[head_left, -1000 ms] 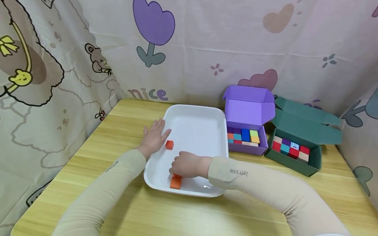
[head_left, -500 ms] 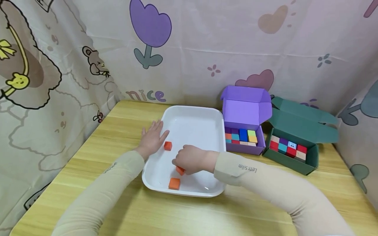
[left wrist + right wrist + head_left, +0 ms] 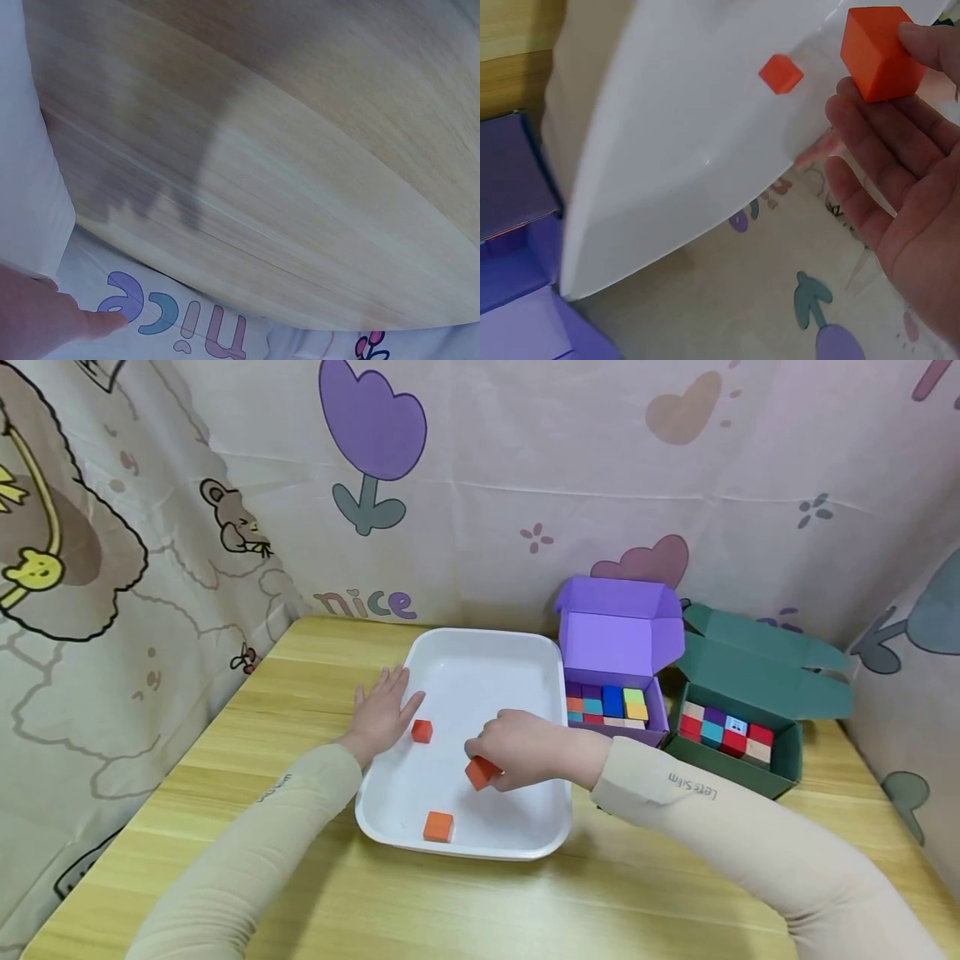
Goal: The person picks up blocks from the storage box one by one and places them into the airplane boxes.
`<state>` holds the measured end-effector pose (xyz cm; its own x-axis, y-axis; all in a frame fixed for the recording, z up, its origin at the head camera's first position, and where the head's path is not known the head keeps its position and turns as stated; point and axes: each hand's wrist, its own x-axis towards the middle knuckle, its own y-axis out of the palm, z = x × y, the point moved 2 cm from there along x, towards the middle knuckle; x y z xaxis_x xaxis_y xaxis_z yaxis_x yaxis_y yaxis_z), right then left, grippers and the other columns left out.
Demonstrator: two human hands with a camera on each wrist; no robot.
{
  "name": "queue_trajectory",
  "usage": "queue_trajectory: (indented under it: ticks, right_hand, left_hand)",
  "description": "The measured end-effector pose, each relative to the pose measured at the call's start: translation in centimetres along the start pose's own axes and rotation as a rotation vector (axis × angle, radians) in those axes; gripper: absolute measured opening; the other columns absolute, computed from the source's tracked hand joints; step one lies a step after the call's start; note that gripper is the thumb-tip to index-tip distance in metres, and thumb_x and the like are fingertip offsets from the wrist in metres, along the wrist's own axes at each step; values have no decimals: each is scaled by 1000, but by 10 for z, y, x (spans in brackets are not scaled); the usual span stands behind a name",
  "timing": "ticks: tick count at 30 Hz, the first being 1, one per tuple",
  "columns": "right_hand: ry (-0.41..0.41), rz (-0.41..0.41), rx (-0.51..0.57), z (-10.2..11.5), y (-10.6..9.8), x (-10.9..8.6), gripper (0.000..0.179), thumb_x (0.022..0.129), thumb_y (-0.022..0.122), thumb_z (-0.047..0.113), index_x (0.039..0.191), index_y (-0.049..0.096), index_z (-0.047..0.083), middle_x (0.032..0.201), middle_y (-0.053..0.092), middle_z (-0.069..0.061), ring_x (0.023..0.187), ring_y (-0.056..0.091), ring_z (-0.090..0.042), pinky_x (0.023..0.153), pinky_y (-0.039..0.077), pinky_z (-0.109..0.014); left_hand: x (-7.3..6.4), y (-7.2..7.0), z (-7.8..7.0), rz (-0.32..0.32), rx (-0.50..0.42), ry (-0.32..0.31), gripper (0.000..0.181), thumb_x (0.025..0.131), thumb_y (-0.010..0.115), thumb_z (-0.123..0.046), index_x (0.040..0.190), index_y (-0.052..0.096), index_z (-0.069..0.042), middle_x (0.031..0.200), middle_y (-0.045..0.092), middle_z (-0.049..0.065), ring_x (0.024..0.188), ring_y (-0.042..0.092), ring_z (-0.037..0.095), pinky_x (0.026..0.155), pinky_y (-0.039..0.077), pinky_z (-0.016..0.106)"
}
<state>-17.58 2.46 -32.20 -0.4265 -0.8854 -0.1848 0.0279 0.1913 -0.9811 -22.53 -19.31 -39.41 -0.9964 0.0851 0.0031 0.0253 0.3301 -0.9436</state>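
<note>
My right hand (image 3: 517,750) pinches an orange cube (image 3: 481,772) between thumb and fingers, over the middle of the white tray (image 3: 487,652). The right wrist view shows that held cube (image 3: 881,56) up close, the thumb on one side and fingertips beneath. My left hand (image 3: 378,714) rests with spread fingers on the tray's left rim. Just right of its thumb lies a second orange cube (image 3: 422,732) in the tray. A third orange cube (image 3: 438,827) lies near the tray's front edge. In the left wrist view only part of the left hand (image 3: 52,319) shows.
Right of the tray stands an open purple box (image 3: 660,714) holding several coloured blocks. Beside it is an open dark green box (image 3: 789,760), also with several blocks. All stand on a wooden table (image 3: 450,910), with a printed cloth (image 3: 480,552) hanging behind.
My right hand has lifted an orange cube from near the front cube and moved it right and away from me. The left hand stays on the tray's rim.
</note>
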Motion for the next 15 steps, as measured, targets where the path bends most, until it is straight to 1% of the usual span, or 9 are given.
queue_trajectory:
  ticks: [5,9,11,15]
  right_hand:
    - [-3,-68,74,-8,0,-11,20,78,70,21,95,61,14,76,64,6,66,53,-9,74,44,-26]
    - [19,-102,177,-15,3,-18,20,78,69,20,95,61,14,73,62,7,63,49,-8,75,44,-27]
    - [34,-115,239,-20,5,-22,19,79,68,21,96,60,15,75,62,8,65,50,-7,75,44,-25]
    - [80,-144,387,-29,8,-30,20,81,66,21,99,60,16,84,65,9,75,56,-7,73,46,-21]
  left_hand:
    - [-2,-2,0,10,7,1,67,100,26,-47,149,14,-2,157,11,16,146,4,35,112,1,65]
    - [-2,-2,-1,9,12,6,67,100,25,-47,150,13,-2,157,11,16,146,4,35,112,1,64]
    - [-2,-2,-1,6,9,8,67,100,26,-46,149,14,-2,157,11,16,146,4,35,112,1,64]
    - [-2,-2,-1,5,14,9,68,100,26,-47,149,13,-2,157,10,16,146,4,35,112,1,64]
